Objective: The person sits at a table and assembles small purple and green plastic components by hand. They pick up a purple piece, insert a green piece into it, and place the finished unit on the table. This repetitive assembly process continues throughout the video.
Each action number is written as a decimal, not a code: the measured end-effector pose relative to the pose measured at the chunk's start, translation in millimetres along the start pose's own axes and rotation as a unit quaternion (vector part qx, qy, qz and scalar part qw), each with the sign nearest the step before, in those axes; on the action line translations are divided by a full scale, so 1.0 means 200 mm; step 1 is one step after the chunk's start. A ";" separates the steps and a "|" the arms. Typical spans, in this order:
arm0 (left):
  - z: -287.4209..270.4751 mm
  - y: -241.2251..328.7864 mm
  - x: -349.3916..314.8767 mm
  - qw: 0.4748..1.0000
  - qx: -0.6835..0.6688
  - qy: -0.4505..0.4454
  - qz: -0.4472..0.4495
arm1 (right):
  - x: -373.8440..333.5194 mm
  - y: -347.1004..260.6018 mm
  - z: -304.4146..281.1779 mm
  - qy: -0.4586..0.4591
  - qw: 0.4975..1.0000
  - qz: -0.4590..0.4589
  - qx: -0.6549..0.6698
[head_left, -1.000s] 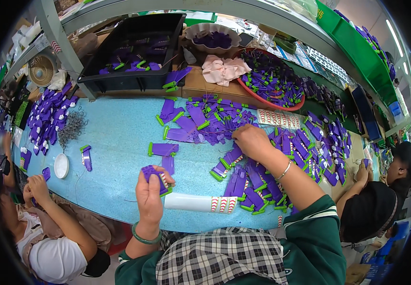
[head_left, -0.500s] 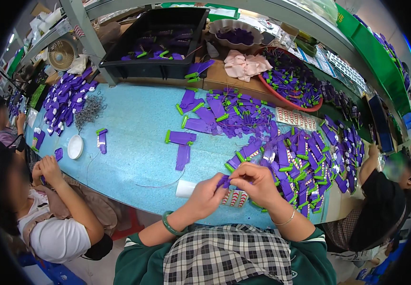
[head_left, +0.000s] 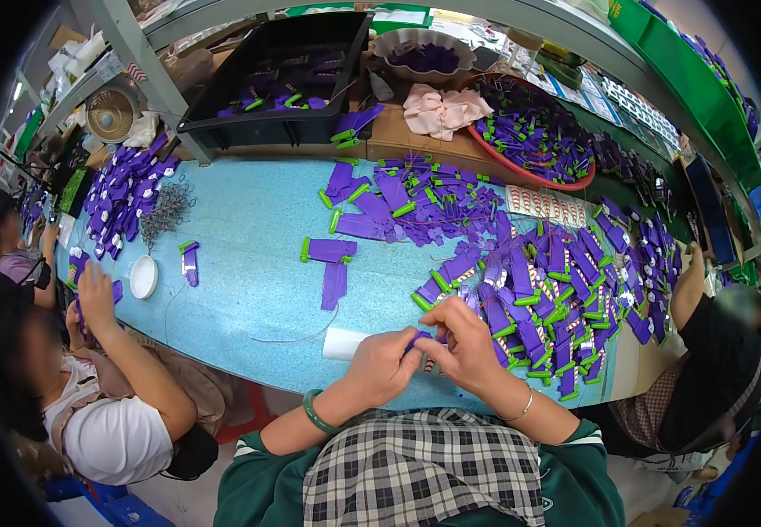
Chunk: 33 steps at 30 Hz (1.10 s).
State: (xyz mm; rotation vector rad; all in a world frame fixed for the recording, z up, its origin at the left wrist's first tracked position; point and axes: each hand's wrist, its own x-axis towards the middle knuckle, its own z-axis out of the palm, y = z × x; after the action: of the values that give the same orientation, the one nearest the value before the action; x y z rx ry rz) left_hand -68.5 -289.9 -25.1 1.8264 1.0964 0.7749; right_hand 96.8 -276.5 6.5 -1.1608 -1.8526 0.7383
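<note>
Close to the table's near edge, my left hand [head_left: 382, 362] pinches a small purple piece [head_left: 416, 341], mostly covered by the fingers. My right hand [head_left: 467, 350] meets it from the other side, thumb and bent forefinger at the same piece. A sticker sheet with red-and-white marks lies partly under my hands, next to a white strip [head_left: 343, 343]. Beyond them lies a flat purple part with a green-edged bar [head_left: 328, 251], a thin thread curving from it. Right of my hands spreads a heap of purple parts with green ends [head_left: 525, 294].
A black crate [head_left: 262, 132], a fluted bowl [head_left: 424, 54], a pink cloth [head_left: 442, 111] and a red-rimmed basket [head_left: 534, 176] line the back. Left are a purple pile [head_left: 126, 193], metal wire bits [head_left: 168, 211] and a white cup [head_left: 143, 277]. Co-workers sit on both sides.
My right fingers have shifted slightly around the small purple piece, and my hands cover more of the sticker sheet. The left co-worker's hand has risen. The view has shifted a little.
</note>
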 end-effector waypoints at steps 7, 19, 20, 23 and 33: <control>0.03 0.00 -0.01 0.978 -0.193 -0.032 -0.070 | -0.02 0.06 -0.01 -0.080 0.989 0.088 0.093; -0.41 -0.23 0.21 0.878 0.423 0.122 -0.188 | 0.21 0.12 -0.47 -0.033 0.911 -0.043 -0.409; -0.42 -0.26 0.20 0.874 0.429 0.116 -0.195 | 0.18 0.11 -0.42 -0.018 0.897 -0.058 -0.438; -0.42 -0.30 0.20 0.897 0.400 0.112 -0.155 | 0.02 0.12 -0.21 -0.138 0.923 -0.098 -0.345; -0.50 0.01 0.07 0.960 0.180 0.187 -0.105 | -0.10 0.14 0.07 -0.138 0.932 -0.115 -0.314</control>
State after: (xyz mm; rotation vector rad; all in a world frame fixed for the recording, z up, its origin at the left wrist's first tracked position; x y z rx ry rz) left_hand -143.9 -243.9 21.9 1.8567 1.7428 0.8549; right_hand 102.5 -284.6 -29.2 -1.2272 -2.5202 0.1681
